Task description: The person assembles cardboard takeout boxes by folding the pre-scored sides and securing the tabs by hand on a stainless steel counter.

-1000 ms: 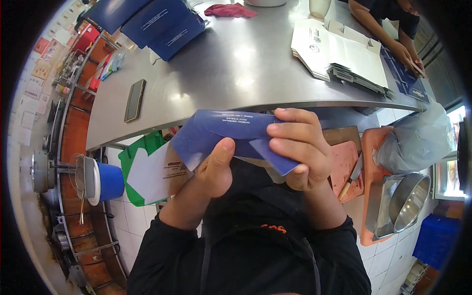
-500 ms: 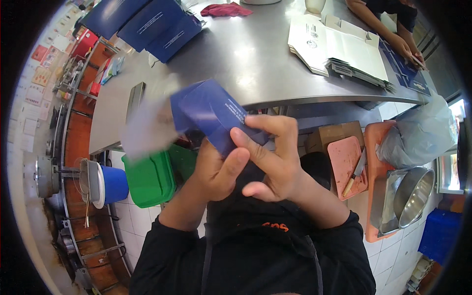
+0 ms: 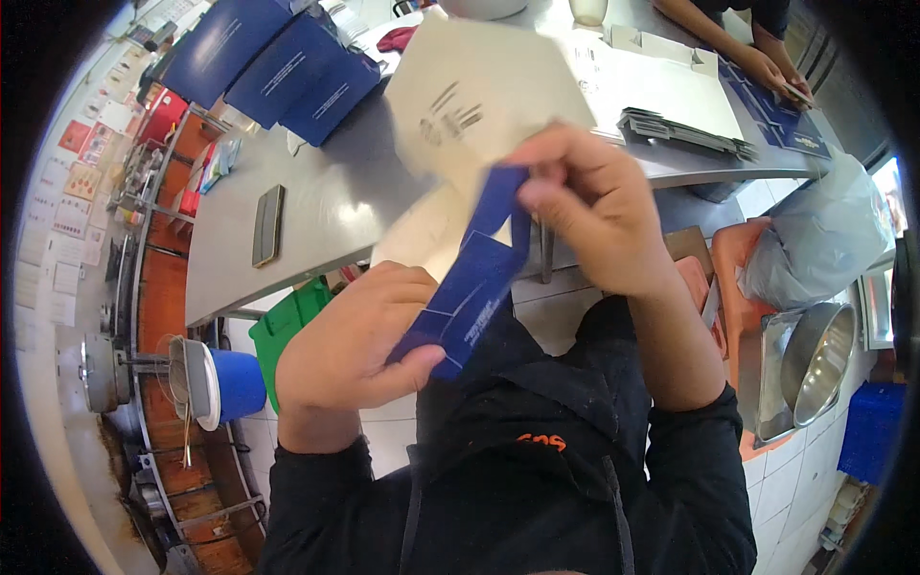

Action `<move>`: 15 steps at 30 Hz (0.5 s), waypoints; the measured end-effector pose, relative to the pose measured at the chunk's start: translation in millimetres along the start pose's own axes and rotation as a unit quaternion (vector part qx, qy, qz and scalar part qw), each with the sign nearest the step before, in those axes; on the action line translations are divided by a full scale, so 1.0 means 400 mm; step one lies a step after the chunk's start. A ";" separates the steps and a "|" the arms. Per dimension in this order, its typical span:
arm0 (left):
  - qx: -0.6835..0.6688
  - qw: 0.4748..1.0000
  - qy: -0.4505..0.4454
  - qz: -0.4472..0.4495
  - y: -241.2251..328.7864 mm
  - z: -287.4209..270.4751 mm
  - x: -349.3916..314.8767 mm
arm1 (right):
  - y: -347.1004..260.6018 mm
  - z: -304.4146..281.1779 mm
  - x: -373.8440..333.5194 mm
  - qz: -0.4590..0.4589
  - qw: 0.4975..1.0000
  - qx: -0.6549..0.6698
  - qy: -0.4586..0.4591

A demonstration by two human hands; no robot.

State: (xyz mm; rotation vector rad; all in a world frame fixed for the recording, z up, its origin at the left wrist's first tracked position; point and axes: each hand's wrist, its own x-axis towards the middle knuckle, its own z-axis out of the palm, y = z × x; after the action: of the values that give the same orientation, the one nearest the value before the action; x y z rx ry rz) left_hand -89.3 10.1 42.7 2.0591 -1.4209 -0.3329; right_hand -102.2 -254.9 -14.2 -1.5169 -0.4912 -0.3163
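Between my hands is a partly folded cardboard box [image 3: 467, 287], blue outside and cream inside, tilted above the table's near edge. Its large cream flap [image 3: 479, 81] with dark print stands up at the far side, blurred by motion. My left hand [image 3: 355, 331] grips the lower left end of the blue wall, thumb on the outside. At the upper right end, my right hand [image 3: 599, 211] pinches a corner of the box between thumb and fingers. Several folded blue boxes [image 3: 326, 86] stand at the table's far left.
On the steel table [image 3: 326, 206] lie a phone [image 3: 269, 225] and a stack of flat cream box blanks [image 3: 680, 96]. At the far right another person's hands [image 3: 781, 81] work over blue cardboard [image 3: 781, 125]. A green lidded bin [image 3: 287, 321] is below left; a metal bowl [image 3: 819, 364] at right.
The box has turned, bringing its cream inside and large flap into sight. My right hand has moved up and right, my left hand lower and left, so they are farther apart.
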 end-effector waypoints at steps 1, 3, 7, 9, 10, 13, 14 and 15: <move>-0.002 0.999 0.042 -0.014 0.000 0.008 0.000 | 0.014 0.001 -0.004 -0.021 0.994 0.086 0.071; -0.027 0.989 0.143 -0.031 -0.019 0.029 0.009 | 0.047 -0.018 -0.008 -0.049 0.976 0.184 0.101; -0.042 0.932 0.354 -0.059 -0.028 0.091 0.016 | 0.050 0.006 -0.010 -0.066 0.975 0.184 0.104; -0.027 0.921 0.389 -0.010 -0.044 0.117 0.028 | 0.032 0.018 -0.009 -0.052 0.990 0.088 0.098; -0.019 0.914 0.406 0.016 -0.045 0.121 0.036 | 0.029 0.019 -0.007 -0.068 0.989 0.082 0.102; 0.001 0.904 0.417 0.090 -0.048 0.114 0.055 | 0.007 0.012 -0.009 -0.089 0.987 0.057 0.121; -0.013 0.898 0.432 0.086 -0.050 0.117 0.057 | 0.012 0.016 -0.006 -0.101 0.975 0.130 0.150; -0.027 0.891 0.446 0.081 -0.051 0.120 0.057 | 0.019 0.023 0.000 -0.113 0.956 0.203 0.178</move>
State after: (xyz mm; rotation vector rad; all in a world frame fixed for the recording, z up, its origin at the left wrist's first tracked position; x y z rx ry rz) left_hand -90.0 -21.9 -4.2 1.6549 -0.9539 0.5823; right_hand -99.6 -245.4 -20.9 -0.9777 -0.4100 -0.6151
